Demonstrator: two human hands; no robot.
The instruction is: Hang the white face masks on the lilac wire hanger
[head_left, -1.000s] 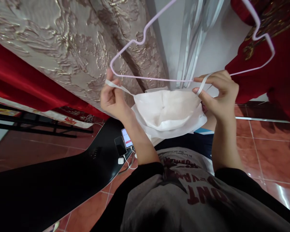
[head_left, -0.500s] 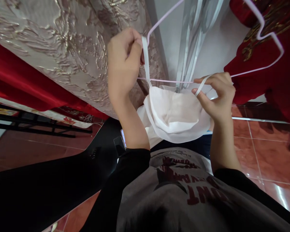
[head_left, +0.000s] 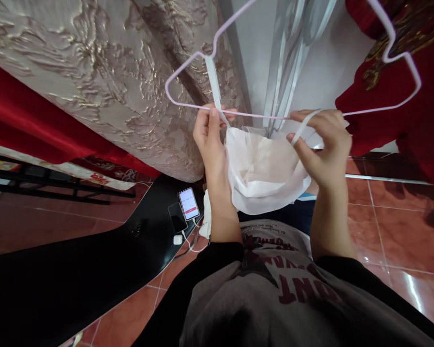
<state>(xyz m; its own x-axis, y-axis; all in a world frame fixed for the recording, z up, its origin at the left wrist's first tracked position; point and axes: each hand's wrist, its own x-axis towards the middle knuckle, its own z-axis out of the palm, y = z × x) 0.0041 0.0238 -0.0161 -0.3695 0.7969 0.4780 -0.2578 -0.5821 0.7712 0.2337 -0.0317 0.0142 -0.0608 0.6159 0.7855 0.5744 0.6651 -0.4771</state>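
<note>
In front of my body a white, sheer-layered garment point(head_left: 264, 168) with thin straps hangs at a pale pink wire hanger point(head_left: 253, 114). Its left strap point(head_left: 212, 79) is looped over the notch in the hanger's left shoulder. My left hand point(head_left: 211, 132) pinches that strap lower down, where it crosses the hanger's bottom bar. With thumb and forefinger, my right hand point(head_left: 323, 142) grips the right strap point(head_left: 305, 126), which arcs up over the fingers. The bottom bar passes by those fingers, below the hanger's right notch.
Draped at the left is a beige embossed fabric point(head_left: 104, 72), with red cloth point(head_left: 58, 130) beside it. A dark red garment point(head_left: 390, 111) hangs on the right. On a black tabletop point(head_left: 75, 270) lie a lit phone point(head_left: 189, 203), a dark phone point(head_left: 177, 217) and a small white case point(head_left: 178, 239).
My left hand has come down from the hanger's shoulder to its bottom bar, uncovering the strap on the notch. The phones have come into fuller view. My right hand has barely moved.
</note>
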